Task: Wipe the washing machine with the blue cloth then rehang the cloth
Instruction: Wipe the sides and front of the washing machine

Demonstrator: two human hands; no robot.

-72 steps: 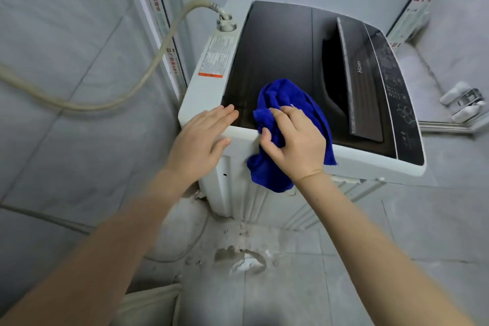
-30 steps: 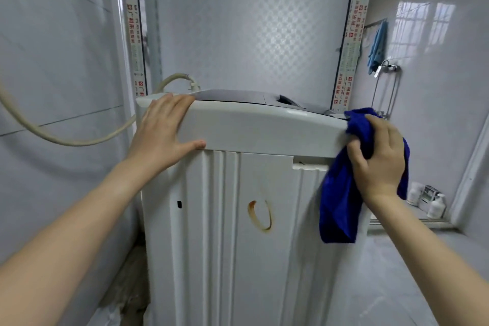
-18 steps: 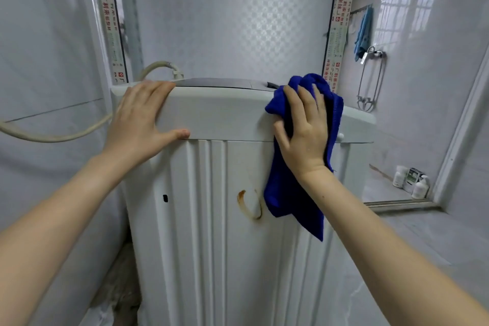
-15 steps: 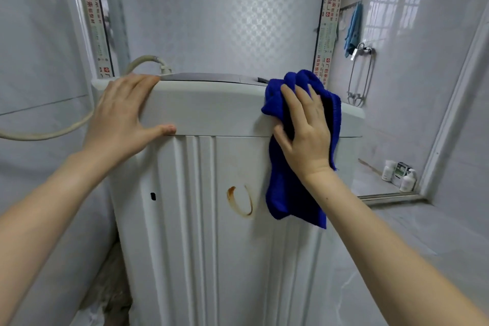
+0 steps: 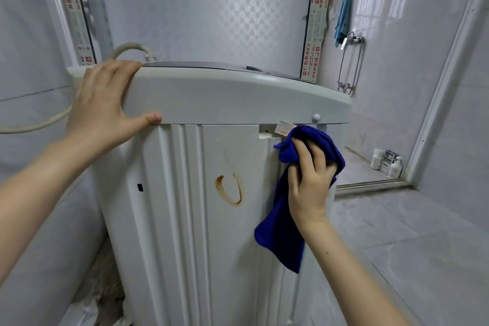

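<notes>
right hand (image 5: pixel 309 180) grips the blue cloth (image 5: pixel 280 227), fingers curled round a bunched part & pressing it flat vs the washer (image 5: pixel 211 219) side panel, upper right, just under the top rim. rest of cloth hangs loose below the wrist, lower corner dangling free along the panel. small paper tag (image 5: pixel 284 127) sticks out at the rim seam just above the cloth.

left hand (image 5: pixel 105 106) is open, holding nothing: palm flat on the washer's upper left corner, fingers over the top edge, thumb stretched along the seam under the rim.

panel is white w/ vertical ribs; a rusty u-shaped stain (image 5: pixel 230 190) sits mid-panel, left of the cloth, not touching it. small dark slot (image 5: pixel 140 187) further left.

beige hose (image 5: pixel 127 49) loops from behind the washer top off to the left wall. back right: a lighter blue towel (image 5: pixel 343 16) hangs on a wall rail, chrome rack (image 5: pixel 349 66) below it, bottles (image 5: pixel 386 163) on the floor by the door frame. grey tiled floor (image 5: pixel 397 233) to the right.
</notes>
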